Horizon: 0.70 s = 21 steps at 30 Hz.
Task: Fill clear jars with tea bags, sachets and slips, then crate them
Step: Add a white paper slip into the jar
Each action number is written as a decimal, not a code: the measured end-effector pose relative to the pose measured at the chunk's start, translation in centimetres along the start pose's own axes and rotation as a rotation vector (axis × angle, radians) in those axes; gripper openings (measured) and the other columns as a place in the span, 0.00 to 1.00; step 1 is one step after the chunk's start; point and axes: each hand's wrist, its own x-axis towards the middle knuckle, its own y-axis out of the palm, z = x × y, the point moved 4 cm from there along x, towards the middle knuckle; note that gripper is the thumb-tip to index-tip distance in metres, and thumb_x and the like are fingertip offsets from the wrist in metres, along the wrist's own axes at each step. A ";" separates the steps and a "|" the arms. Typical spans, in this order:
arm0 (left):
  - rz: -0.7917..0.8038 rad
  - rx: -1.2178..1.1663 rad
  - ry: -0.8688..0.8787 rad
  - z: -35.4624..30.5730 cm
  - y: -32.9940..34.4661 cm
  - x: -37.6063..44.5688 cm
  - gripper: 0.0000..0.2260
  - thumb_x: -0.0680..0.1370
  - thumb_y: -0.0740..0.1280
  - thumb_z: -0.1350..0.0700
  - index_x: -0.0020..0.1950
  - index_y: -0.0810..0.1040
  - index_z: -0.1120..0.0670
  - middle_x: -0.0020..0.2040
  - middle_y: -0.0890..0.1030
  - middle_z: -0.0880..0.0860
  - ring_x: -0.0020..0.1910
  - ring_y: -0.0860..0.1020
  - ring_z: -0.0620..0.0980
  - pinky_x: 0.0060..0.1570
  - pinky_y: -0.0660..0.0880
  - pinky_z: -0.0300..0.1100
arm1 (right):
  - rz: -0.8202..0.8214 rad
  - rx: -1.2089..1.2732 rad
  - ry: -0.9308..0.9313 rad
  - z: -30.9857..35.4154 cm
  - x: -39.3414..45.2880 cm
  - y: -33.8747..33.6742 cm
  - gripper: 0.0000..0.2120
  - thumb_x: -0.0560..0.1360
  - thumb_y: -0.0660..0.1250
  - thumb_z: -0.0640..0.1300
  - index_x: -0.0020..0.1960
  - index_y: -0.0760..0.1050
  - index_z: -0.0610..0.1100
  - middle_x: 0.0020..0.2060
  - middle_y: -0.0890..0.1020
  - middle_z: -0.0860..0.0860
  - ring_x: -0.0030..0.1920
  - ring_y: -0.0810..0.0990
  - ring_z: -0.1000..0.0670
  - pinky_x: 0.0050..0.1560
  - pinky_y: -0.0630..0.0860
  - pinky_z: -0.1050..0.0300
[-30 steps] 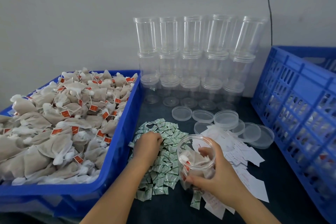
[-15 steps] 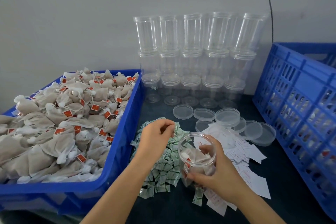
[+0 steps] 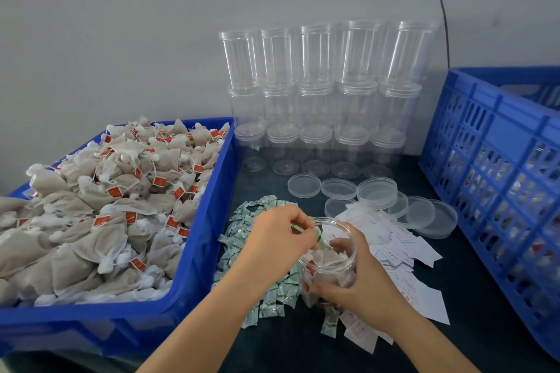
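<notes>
The open jar (image 3: 328,254) stands tilted on the table (image 3: 472,327), its mouth turned up and toward the person, probably so that items drop in without reaching over the rim. The right hand (image 3: 360,285) wraps the jar's near side, fingers curled round the wall and thumb at the base, steadying it against the push of filling. Tea bags (image 3: 325,260) already lie inside. The left hand (image 3: 278,239) sits at the jar mouth, fingertips closed in a pinch on a small green-and-white sachet (image 3: 319,238) held just over the rim; judged step: dropping the sachet in. Supplies are laid within arm's reach in order of use: the blue bin (image 3: 200,251) heaped with tea bags on the left, the sachet pile (image 3: 242,227) just beside the jar, the white slips (image 3: 403,248) spread on its right. Loose lids (image 3: 375,192) lie beyond the slips, and stacked empty jars (image 3: 318,94) stand against the wall. The blue crate (image 3: 491,136) waits at far right; its contents are too blurred to name. The slip and lid appear not yet added.
</notes>
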 end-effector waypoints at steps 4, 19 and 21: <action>0.062 0.212 0.102 -0.7 1.2 -0.2 0.06 0.75 0.67 0.57 0.41 0.80 0.48 0.32 0.78 0.40 0.29 0.73 0.34 0.31 0.68 0.26 | 0.012 0.021 -0.012 0.0 0.2 0.2 0.39 0.60 0.82 0.49 0.61 0.64 0.71 0.53 0.78 0.65 0.54 0.82 0.60 0.47 0.79 0.66; 0.139 0.813 0.188 -1.9 2.1 0.0 0.09 0.78 0.61 0.61 0.52 0.80 0.53 0.49 0.81 0.52 0.48 0.78 0.53 0.49 0.77 0.47 | 0.033 0.079 -0.030 0.1 0.0 0.4 0.37 0.64 0.81 0.41 0.62 0.64 0.62 0.58 0.74 0.59 0.51 0.79 0.70 0.42 0.75 0.76; 0.150 0.868 0.208 -1.8 2.3 0.0 0.09 0.78 0.61 0.62 0.52 0.80 0.54 0.49 0.81 0.52 0.49 0.77 0.52 0.49 0.77 0.47 | 0.033 0.072 -0.029 0.0 0.0 0.5 0.36 0.64 0.81 0.42 0.61 0.64 0.62 0.53 0.76 0.67 0.50 0.79 0.70 0.42 0.74 0.76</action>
